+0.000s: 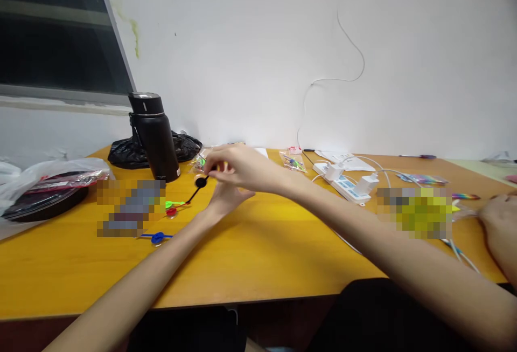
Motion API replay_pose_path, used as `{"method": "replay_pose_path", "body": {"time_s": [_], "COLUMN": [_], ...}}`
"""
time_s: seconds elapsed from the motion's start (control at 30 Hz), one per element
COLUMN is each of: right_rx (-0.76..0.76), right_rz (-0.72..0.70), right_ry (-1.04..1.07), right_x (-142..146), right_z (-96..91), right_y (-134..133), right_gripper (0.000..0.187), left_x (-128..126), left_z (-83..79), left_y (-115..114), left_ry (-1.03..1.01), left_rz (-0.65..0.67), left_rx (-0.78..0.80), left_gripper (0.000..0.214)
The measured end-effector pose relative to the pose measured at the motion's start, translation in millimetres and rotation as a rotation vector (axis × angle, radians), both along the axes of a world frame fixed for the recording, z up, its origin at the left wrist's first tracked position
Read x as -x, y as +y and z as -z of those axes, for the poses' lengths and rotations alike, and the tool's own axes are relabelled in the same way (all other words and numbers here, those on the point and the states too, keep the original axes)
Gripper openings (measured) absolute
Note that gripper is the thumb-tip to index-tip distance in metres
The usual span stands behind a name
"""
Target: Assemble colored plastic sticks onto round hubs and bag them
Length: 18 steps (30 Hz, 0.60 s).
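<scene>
My right hand is closed in a pinch on the upper end of a thin black stick with a round disc. The stick slants down to the left, above the tabletop. Just below and partly behind it, my left hand has its thumb stretched out to the right; its other fingers are mostly hidden by my right hand. Close to the stick's lower tip are a green piece and a red disc piece. A blue stick with a disc lies left of my left forearm.
On the yellow table a black bottle stands before a black plastic bag. At left is a round black container in clear plastic. A power strip with white plugs and cables lies right; another person's arm rests at the right edge.
</scene>
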State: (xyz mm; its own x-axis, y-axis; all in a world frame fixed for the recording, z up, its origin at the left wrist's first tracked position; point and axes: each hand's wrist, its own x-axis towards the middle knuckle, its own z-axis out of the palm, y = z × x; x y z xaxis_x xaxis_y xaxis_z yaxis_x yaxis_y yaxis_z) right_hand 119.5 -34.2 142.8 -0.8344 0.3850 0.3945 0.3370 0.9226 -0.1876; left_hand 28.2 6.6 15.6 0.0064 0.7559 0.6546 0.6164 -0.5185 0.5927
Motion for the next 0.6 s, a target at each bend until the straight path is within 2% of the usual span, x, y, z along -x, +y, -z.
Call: {"method": "replay_pose_path", "body": {"time_s": [0.1,0.17,0.27,0.4,0.6], "right_rx": [0.002,-0.073,-0.165,-0.154,0.060], "right_rz": [0.156,0.302,0.405,0.463,0.424], "right_ry": [0.239,0.422,0.491,0.443,0.319], "right_x": [-40.4,-63.2,-86.3,-94.7,-79.4], "right_z": [-8.2,-5.4,3.6,15.2,37.2], "right_y": [-9.0,-10.8,-6.1,3.7,7.4], "right_gripper": [0.018,0.018,0.017,0.016,0.018], "left_x": [11.7,15.9,16.3,15.0,15.2], "left_z": [8.9,11.2,11.0,10.0,9.8], "left_y": [-9.6,-10.9,-8.3,-6.5,-9.1], "left_ry": [0.035,0.034,0.006,-0.015,-0.027], "left_rz": [0.125,0.171,0.182,0.181,0.203], "left_rx": [-0.054,-0.099,-0.116,-0.070,-0.079], "left_gripper": [0.049,0.048,0.051,0.054,0.054]}}
